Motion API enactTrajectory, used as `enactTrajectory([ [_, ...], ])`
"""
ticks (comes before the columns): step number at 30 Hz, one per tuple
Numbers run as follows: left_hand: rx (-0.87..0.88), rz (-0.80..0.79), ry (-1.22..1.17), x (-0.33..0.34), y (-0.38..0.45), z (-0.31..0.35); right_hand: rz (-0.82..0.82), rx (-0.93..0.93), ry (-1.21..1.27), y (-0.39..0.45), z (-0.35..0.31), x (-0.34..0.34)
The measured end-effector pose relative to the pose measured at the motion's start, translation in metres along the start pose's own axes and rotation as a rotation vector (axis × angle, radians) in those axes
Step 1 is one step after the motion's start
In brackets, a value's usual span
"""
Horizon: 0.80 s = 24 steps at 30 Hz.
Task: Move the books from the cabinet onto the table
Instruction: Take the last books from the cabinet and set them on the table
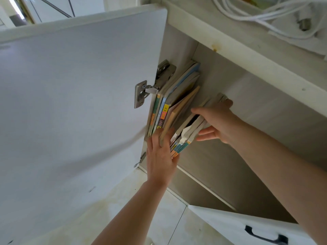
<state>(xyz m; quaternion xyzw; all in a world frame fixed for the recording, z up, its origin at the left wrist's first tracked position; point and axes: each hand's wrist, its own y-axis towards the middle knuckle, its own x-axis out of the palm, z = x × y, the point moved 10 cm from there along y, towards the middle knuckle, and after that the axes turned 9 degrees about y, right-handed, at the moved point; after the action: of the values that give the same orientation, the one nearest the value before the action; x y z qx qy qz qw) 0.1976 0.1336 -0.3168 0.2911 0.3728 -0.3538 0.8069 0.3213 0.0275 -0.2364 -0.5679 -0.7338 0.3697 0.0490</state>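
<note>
We look into the open cabinet [230, 96]; its shelf holds books in two groups; the standing books [169, 103] lean against the left wall, just beside the hinge [152, 85], with coloured spines facing us; the small bundle of books [187, 133] tilts away from them to the right. Our right hand [217, 121] grips that bundle, thumb over its left face and fingers curled round the right side; our left hand [161, 156] lies flat with straight fingers, pressing on the near edges of the books, touching both the tan book and the lower end of the bundle. The white door [79, 94] on the left is swung wide open and fills much of the view; a second door with a dark handle [263, 236] shows near right. Pale floor tiles [123, 200] lie below; on the cabinet's top, far right, white cables [265, 13] are coiled.
</note>
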Motion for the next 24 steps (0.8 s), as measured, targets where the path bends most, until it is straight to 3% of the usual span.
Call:
enactTrajectory([
  [9, -0.049, 0.006, -0.26, -0.004, 0.017, -0.002, -0.021, 0.007, -0.006, 0.014, -0.002, 0.012],
  [17, 0.072, 0.082, 0.008, -0.013, 0.018, 0.006, -0.028, 0.036, 0.025, 0.01, -0.006, 0.021],
  [21, 0.096, 0.111, 0.069, -0.014, 0.02, 0.011, 0.115, -0.162, -0.152, 0.021, -0.036, 0.009],
  [24, 0.087, 0.101, 0.063, -0.011, 0.02, 0.014, 0.166, -0.143, -0.187, 0.025, -0.042, 0.013],
])
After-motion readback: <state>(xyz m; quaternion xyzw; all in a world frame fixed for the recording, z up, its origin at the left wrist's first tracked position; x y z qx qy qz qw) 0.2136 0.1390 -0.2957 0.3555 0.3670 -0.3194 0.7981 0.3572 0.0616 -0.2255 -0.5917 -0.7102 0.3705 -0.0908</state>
